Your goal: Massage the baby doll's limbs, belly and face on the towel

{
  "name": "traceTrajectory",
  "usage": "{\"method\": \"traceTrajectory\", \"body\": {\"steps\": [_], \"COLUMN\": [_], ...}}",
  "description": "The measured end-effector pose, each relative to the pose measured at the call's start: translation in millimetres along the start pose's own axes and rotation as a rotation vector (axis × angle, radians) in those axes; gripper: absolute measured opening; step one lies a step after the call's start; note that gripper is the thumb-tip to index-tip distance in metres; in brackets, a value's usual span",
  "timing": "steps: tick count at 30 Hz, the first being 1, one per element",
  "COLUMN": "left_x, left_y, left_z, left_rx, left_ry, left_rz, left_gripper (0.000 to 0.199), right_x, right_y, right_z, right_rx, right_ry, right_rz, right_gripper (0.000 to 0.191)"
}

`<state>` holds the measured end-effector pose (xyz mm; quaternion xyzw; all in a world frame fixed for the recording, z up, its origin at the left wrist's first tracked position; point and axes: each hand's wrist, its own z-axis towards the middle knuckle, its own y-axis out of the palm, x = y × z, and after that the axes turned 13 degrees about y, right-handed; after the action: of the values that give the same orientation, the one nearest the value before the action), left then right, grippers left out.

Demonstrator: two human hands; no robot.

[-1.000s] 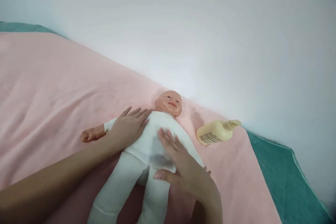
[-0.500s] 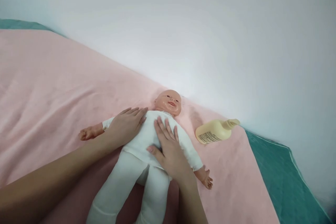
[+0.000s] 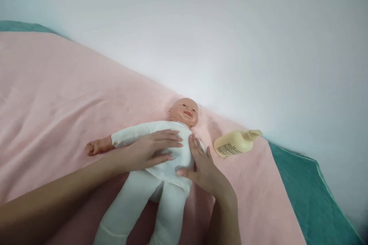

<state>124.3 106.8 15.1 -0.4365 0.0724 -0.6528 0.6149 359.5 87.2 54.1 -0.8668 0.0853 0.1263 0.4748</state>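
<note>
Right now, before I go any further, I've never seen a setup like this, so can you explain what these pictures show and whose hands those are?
Of course. There is no machine here: a person wears a camera on the head, and every picture looks forward and down from it. The hands are that person's own, and bare. The left hand lies over the front of the doll, and the right hand is at the side of its body. Both are open, and neither grips anything. The doll, in white clothes, lies face up on a pink cloth. To its right in the picture is a pale yellow pump bottle. Green fabric shows past the pink edges.
</note>
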Motion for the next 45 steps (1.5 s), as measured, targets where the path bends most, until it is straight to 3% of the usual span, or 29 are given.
{"method": "traceTrajectory", "body": {"steps": [5, 8, 15, 21, 28, 31, 35, 38, 41, 45], "left_x": [12.7, 16.1, 11.7, -2.1, -14.5, -23.8, -34.5, -37.6, -36.8, -34.8], "left_y": [-5.9, 0.0, 6.2, 11.2, 15.2, 11.8, 6.9, 5.0, 3.4, 1.9], "left_z": [7.6, 7.4, 3.7, -1.4, -6.8, -11.1, -16.6, -19.0, -19.9, -19.2], "left_rx": [-0.269, -0.328, -0.304, -0.199, -0.054, -0.044, -0.098, -0.132, -0.132, -0.144], "left_ry": [0.1, 0.11, 0.02, -0.143, -0.425, -0.462, -0.475, -0.463, -0.44, -0.4], "left_rz": [-0.111, -0.129, 0.017, 0.265, 0.569, 0.645, 0.672, 0.675, 0.666, 0.637], "left_gripper": [0.029, 0.024, 0.038, 0.058, 0.05, 0.047, 0.045, 0.045, 0.045, 0.046], "right_x": [3.1, 4.0, 3.9, 1.8, -2.3, -10.9, -33.9, -52.1, -60.9, -56.9], "right_y": [-2.5, -2.9, -3.4, -4.3, -3.7, -4.9, -0.9, 7.6, 13.9, 16.3], "right_z": [-0.6, 0.3, 0.4, -0.9, -5.4, -16.2, -33.8, -37.9, -30.7, -14.2], "right_rx": [-0.029, -0.04, -0.045, -0.049, -0.016, 0.019, -0.033, -0.052, -0.005, 0.046], "right_ry": [-0.008, -0.026, -0.044, -0.034, -0.019, -0.078, -0.324, -0.472, -0.521, -0.48], "right_rz": [-0.006, -0.008, -0.009, -0.017, -0.015, 0.004, 0.008, 0.015, 0.008, -0.038], "right_gripper": [0.11, 0.117, 0.116, 0.113, 0.105, 0.091, 0.065, 0.058, 0.056, 0.062]}}
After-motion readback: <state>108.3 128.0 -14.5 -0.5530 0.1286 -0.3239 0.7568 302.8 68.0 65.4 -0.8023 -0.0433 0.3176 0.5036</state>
